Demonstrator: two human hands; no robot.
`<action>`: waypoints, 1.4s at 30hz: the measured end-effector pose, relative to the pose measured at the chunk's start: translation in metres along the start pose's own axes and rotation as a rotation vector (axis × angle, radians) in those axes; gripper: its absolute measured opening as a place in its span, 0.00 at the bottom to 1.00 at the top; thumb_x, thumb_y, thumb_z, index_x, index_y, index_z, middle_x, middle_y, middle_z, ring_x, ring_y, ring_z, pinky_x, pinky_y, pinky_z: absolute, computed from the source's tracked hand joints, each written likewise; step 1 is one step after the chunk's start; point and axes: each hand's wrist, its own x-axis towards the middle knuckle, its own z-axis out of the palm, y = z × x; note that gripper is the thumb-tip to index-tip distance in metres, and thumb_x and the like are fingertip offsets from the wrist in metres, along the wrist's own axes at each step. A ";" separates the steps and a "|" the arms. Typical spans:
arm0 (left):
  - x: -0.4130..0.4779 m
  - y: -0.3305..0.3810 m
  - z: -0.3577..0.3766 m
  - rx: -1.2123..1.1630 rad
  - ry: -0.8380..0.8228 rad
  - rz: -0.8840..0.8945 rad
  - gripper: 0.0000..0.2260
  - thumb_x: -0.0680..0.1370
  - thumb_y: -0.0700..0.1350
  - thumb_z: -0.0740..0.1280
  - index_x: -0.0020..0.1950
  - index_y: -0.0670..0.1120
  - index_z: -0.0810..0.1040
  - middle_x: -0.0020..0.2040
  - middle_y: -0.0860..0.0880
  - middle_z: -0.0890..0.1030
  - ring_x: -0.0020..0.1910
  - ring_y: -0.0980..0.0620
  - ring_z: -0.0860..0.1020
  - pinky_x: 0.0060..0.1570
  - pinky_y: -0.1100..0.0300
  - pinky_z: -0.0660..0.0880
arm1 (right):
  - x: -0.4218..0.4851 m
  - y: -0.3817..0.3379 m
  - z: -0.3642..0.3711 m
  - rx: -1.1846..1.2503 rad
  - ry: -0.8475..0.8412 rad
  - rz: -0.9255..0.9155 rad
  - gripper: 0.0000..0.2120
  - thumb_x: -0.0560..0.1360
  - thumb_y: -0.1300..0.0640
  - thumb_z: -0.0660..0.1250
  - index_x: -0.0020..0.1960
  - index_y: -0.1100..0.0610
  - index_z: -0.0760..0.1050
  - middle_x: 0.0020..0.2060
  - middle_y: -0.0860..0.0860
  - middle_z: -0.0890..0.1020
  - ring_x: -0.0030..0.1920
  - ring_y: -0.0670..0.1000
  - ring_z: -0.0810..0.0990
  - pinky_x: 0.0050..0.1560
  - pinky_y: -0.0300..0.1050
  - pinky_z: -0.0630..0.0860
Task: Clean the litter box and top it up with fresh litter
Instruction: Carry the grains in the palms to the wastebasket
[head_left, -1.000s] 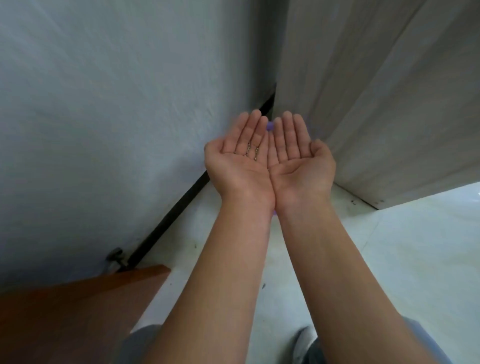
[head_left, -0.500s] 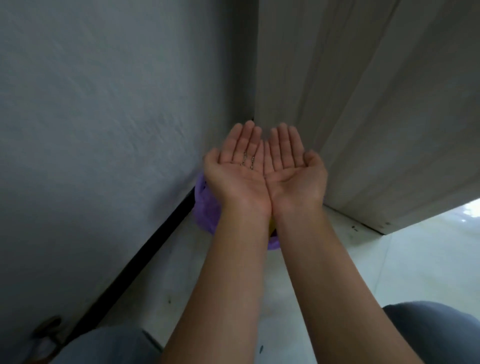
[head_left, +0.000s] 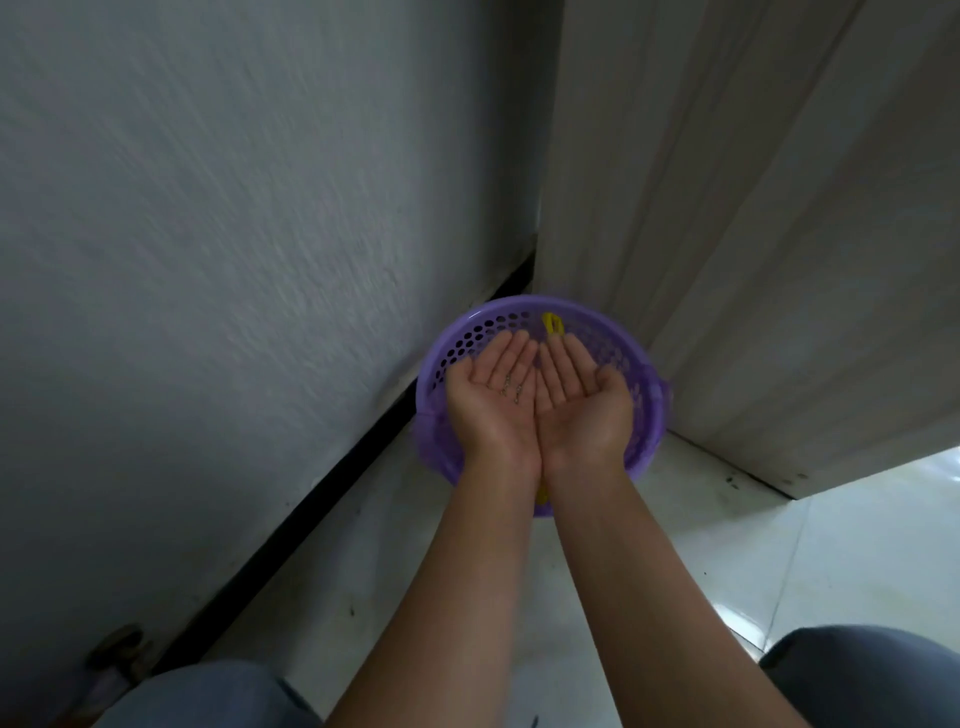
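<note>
My left hand (head_left: 493, 395) and my right hand (head_left: 582, 400) are held palm up, side by side with their edges touching, forming a shallow cup. A few small dark grains (head_left: 511, 387) lie on the fingers of my left hand. Directly below both hands stands a round purple perforated basket (head_left: 467, 343) on the floor, in the corner between the wall and a cabinet. Something yellow (head_left: 551, 323) shows inside it at the far rim, and another yellow bit peeks out under my wrists. Most of the basket's inside is hidden by my hands.
A grey textured wall (head_left: 234, 260) with a black skirting strip (head_left: 322, 499) runs along the left. A pale wood-grain cabinet (head_left: 753, 234) rises at the right. The floor is white tile (head_left: 831, 545). My knees in grey trousers (head_left: 862, 675) show at the bottom corners.
The view has tilted down and drawn closer to the corner, so the purple basket has come fully into sight under my cupped hands. The hands keep the same cupped pose over it.
</note>
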 end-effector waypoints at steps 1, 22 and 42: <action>0.002 -0.002 -0.004 0.014 0.014 -0.002 0.24 0.84 0.51 0.51 0.65 0.37 0.77 0.62 0.39 0.81 0.58 0.48 0.80 0.62 0.56 0.72 | 0.002 0.004 -0.004 -0.023 0.013 0.004 0.21 0.84 0.53 0.49 0.58 0.63 0.78 0.58 0.58 0.82 0.61 0.54 0.80 0.67 0.47 0.72; 0.035 -0.016 -0.027 0.900 0.019 0.073 0.18 0.84 0.56 0.54 0.51 0.48 0.80 0.58 0.45 0.83 0.58 0.48 0.79 0.64 0.52 0.72 | 0.032 -0.002 -0.032 -0.916 0.104 -0.129 0.19 0.83 0.47 0.54 0.44 0.54 0.79 0.46 0.52 0.84 0.51 0.52 0.82 0.60 0.52 0.76; 0.033 0.009 -0.031 2.076 -0.307 0.162 0.29 0.83 0.63 0.40 0.82 0.55 0.44 0.82 0.51 0.39 0.81 0.51 0.38 0.77 0.45 0.37 | 0.043 -0.027 -0.044 -1.859 -0.205 -0.343 0.43 0.75 0.27 0.36 0.76 0.51 0.65 0.76 0.55 0.65 0.77 0.56 0.59 0.77 0.58 0.52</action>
